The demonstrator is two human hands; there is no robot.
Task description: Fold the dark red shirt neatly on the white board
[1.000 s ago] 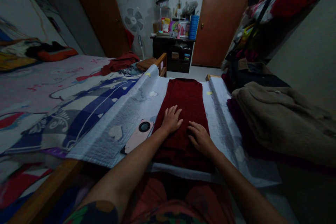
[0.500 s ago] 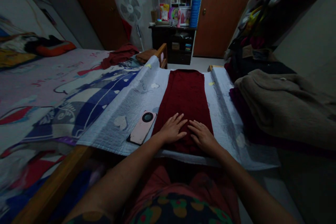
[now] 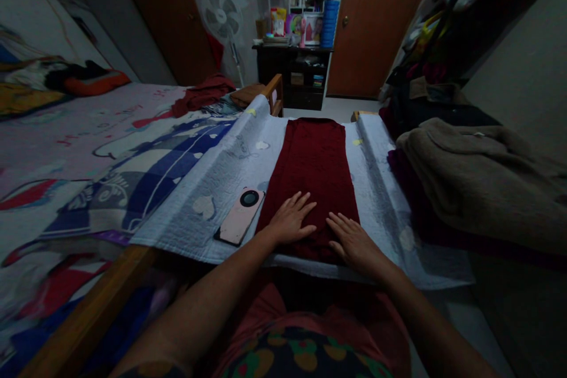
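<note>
A dark red cloth (image 3: pixel 314 159), folded into a long panel, lies on a pale blue quilted cover (image 3: pixel 234 168). My left hand (image 3: pixel 292 220) rests flat on its near left part with the fingers spread. On its near right edge lies my right hand (image 3: pixel 354 242), palm down, fingers stretched out and thumb apart. Neither hand grips anything. To the left of the cloth, a pink phone (image 3: pixel 239 217) with a round black camera ring lies on the cover.
Left is a bed with a patterned sheet (image 3: pixel 84 124) and a blue checked cloth (image 3: pixel 150 165). A brown fleece garment (image 3: pixel 478 171) tops a pile at right. Behind stand a fan (image 3: pixel 222 15), a dark cabinet (image 3: pixel 290 74) and a wooden door (image 3: pixel 376 23).
My right hand has slid a little to the right and nearer to me, widening the gap between my hands. My left hand has stayed in place.
</note>
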